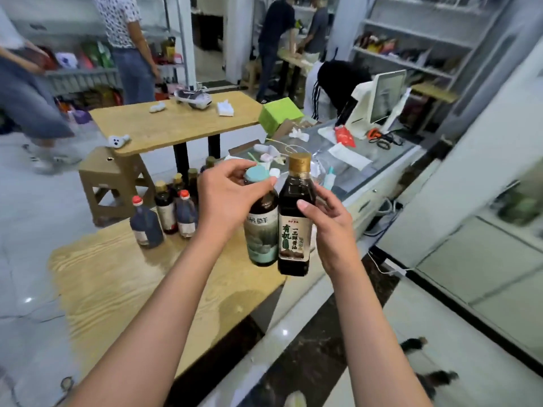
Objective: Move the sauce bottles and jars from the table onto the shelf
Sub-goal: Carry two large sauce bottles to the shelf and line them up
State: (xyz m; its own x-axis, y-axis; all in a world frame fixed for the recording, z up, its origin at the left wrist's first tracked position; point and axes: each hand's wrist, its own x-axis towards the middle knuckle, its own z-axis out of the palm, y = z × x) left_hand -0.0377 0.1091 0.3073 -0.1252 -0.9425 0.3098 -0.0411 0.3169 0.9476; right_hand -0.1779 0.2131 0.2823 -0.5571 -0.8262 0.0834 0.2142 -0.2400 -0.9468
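The left hand [226, 198] curls its fingers round the neck of a dark glass sauce bottle with a pale teal cap and a grey-green label [261, 221], thumb tip pressed just beneath the cap. The right hand [326, 221] wraps the shoulder of a second dark sauce bottle with a gold cap and a cream label with Chinese characters [294, 218], thumb across the front, the other fingers hidden behind the glass. Both bottles are upright, lifted clear of the surface, and touch side by side, the gold-capped one on the right and slightly nearer. They hang above the far right corner of a light wood-grain table [117, 277]. At the far edge of that table stands a cluster of dark sauce bottles [170, 210], two with red caps in front and several gold-capped ones behind. Beyond them is a tan plastic stool [111, 183] and a second wooden table [176, 124] carrying small white items. To the right runs a glass-topped counter [367, 160] with a white screen terminal [382, 98]. White shelving units [426, 39] line the back wall, and several people stand in the blurred background.
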